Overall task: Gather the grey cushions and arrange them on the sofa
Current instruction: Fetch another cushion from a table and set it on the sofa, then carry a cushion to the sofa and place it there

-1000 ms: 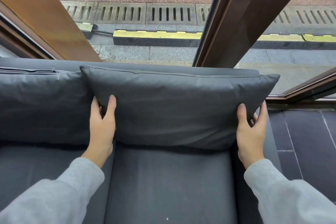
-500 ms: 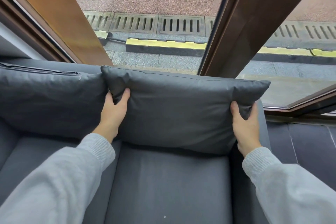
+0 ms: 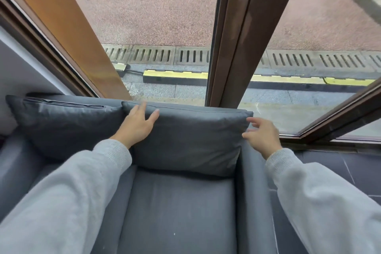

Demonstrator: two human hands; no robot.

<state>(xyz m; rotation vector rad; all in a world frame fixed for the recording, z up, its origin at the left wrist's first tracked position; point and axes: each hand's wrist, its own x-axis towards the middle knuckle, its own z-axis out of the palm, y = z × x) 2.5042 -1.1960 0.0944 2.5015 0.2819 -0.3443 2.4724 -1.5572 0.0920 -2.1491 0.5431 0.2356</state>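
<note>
A grey cushion [image 3: 191,140] stands upright against the back of the dark grey sofa [image 3: 177,212], at its right end. My left hand [image 3: 137,125] lies flat and open on that cushion's upper left corner. My right hand [image 3: 262,135] hovers just off the cushion's right edge with fingers spread, holding nothing. A second grey cushion [image 3: 66,123], zip along its top, leans against the sofa back to the left, touching the first.
Directly behind the sofa rise a brown window frame post [image 3: 237,37] and glass panes. The sofa's right armrest [image 3: 253,202] borders a dark tiled floor [image 3: 334,167]. A white wall [image 3: 18,72] stands at the left.
Both hands have let go of the right cushion's sides. The left slid up to its top corner and the right opened beside its edge. The cushion now rests against the sofa back.
</note>
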